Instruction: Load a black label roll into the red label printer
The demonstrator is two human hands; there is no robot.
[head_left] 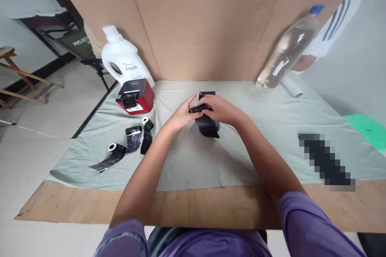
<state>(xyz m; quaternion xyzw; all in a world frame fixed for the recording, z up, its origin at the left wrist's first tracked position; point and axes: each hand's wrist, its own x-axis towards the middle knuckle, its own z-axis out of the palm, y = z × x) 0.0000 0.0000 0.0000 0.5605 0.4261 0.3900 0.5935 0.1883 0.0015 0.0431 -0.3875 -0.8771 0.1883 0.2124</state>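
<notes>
I have the black roll (198, 109) between my fingers: the right hand (224, 109) curled closed on it, the left hand (182, 114) spread part-open at its end, its grip unclear. An uneven pinch could drop it or crease the strip (208, 125) below. A black object (207, 93) crowds the fingers just beyond; three loose rolls (133, 130) and a red machine (146, 96) sit well left.

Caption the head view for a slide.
Right hand pinches a black roll, left hand touching it; three similar rolls lie near a red box.
</notes>
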